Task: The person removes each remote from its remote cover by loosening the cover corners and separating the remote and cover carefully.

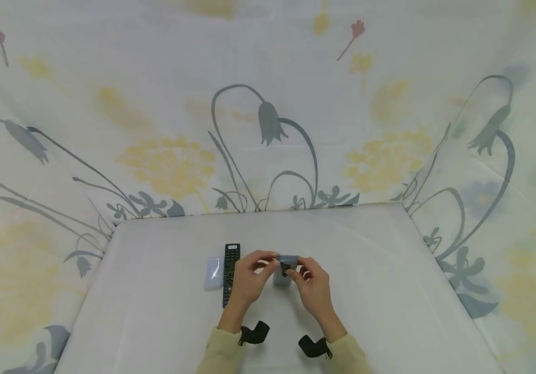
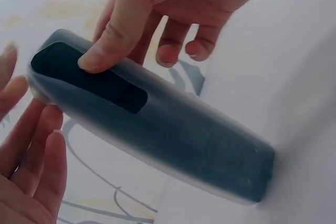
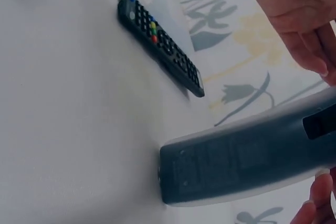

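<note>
A blue-grey oblong device [image 1: 289, 258] with a dark inset panel [image 2: 105, 82] stands upright, its lower end at the white tabletop. My right hand [image 1: 315, 288] pinches the upper part, thumb on the dark panel and fingers behind. From the other side, the curled fingers and thumb of my left hand [image 1: 249, 278] grip the top edge, as the left wrist view shows in part. The right wrist view holds the lower body of the device [image 3: 231, 166], with my left hand above it and a few right fingertips at its lower side.
Left of my left hand lies a black remote control [image 1: 231, 254] with coloured buttons, partly covered by the hand. Beside it is a shiny pale blue packet [image 1: 214, 272]. Flower-printed cloth walls [image 1: 268, 171] rise at the back and both sides of the table [image 1: 165, 291].
</note>
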Action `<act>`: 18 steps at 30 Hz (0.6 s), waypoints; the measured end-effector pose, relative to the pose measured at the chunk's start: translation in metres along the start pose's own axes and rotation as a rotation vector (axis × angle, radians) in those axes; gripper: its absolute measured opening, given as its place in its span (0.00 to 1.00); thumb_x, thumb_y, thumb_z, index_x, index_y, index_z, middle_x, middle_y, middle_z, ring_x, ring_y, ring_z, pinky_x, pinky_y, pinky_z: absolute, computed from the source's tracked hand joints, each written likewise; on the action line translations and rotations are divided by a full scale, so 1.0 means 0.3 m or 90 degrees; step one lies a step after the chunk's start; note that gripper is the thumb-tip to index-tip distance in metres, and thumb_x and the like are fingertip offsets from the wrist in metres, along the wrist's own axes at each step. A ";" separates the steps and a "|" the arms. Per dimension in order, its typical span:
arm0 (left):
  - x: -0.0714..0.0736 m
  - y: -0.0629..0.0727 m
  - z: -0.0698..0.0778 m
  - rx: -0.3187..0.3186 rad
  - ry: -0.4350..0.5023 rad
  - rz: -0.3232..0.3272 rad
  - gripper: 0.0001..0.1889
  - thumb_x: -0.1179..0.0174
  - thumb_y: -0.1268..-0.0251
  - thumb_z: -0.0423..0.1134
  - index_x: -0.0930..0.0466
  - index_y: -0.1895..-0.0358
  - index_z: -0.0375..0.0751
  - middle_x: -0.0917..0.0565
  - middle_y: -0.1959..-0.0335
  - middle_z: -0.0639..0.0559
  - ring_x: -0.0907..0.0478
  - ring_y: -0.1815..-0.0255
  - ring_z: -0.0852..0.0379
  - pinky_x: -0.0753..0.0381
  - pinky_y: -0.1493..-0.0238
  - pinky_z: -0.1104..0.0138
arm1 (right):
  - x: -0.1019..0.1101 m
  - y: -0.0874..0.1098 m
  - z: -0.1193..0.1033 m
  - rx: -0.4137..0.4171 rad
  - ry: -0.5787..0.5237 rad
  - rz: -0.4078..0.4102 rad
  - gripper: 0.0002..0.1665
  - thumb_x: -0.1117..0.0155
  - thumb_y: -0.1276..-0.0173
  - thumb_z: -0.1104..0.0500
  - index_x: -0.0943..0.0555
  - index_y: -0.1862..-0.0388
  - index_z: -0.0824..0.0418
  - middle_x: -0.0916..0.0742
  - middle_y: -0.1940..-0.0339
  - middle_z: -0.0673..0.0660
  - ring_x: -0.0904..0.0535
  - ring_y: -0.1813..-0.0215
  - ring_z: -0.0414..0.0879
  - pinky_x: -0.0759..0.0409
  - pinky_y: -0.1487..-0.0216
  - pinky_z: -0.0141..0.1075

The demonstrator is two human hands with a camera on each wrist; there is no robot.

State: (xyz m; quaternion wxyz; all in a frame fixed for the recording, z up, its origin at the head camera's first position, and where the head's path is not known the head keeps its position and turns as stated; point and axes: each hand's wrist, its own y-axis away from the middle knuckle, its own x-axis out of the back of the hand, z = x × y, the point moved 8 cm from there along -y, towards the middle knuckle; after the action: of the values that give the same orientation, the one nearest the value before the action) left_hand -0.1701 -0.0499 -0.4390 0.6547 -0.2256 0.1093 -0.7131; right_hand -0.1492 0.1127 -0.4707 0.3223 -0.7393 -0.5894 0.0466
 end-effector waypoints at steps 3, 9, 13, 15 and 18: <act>-0.012 0.014 -0.027 -0.093 -0.017 -0.001 0.16 0.27 0.50 0.24 0.15 0.55 0.30 0.14 0.59 0.39 0.17 0.62 0.40 0.16 0.65 0.53 | 0.007 -0.016 -0.051 0.010 -0.007 -0.003 0.17 0.26 0.47 0.73 0.16 0.57 0.68 0.15 0.68 0.60 0.24 0.73 0.52 0.25 0.74 0.42; -0.024 0.039 -0.041 -0.208 -0.110 0.089 0.15 0.26 0.52 0.25 0.12 0.57 0.32 0.13 0.59 0.46 0.15 0.61 0.49 0.16 0.62 0.64 | 0.014 -0.025 -0.072 0.021 -0.010 0.003 0.17 0.25 0.47 0.73 0.16 0.57 0.69 0.15 0.68 0.61 0.23 0.74 0.53 0.26 0.75 0.40; -0.034 0.069 -0.014 -0.277 -0.217 0.138 0.12 0.27 0.47 0.27 0.11 0.58 0.34 0.13 0.57 0.46 0.15 0.60 0.51 0.18 0.59 0.69 | 0.009 -0.025 -0.071 0.019 -0.013 0.009 0.17 0.25 0.48 0.74 0.16 0.58 0.69 0.14 0.68 0.62 0.24 0.74 0.53 0.26 0.76 0.40; -0.041 0.083 0.008 -0.321 -0.269 0.152 0.09 0.29 0.43 0.28 0.11 0.58 0.33 0.12 0.56 0.45 0.15 0.61 0.51 0.17 0.61 0.69 | 0.007 -0.023 -0.070 0.016 -0.012 0.012 0.17 0.25 0.48 0.74 0.16 0.58 0.69 0.14 0.68 0.62 0.24 0.74 0.52 0.26 0.76 0.41; -0.053 0.093 0.043 -0.402 -0.332 0.167 0.07 0.34 0.35 0.31 0.12 0.58 0.32 0.13 0.56 0.42 0.14 0.62 0.50 0.16 0.62 0.66 | 0.008 -0.024 -0.069 0.015 -0.010 0.016 0.17 0.25 0.48 0.74 0.16 0.58 0.70 0.15 0.69 0.61 0.24 0.74 0.52 0.26 0.76 0.43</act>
State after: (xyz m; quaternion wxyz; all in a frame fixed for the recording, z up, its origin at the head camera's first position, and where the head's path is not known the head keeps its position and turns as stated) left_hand -0.1388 -0.0357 -0.4431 0.6442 -0.5719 0.1807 -0.4747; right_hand -0.1453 0.1069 -0.4498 0.3254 -0.7426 -0.5819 0.0634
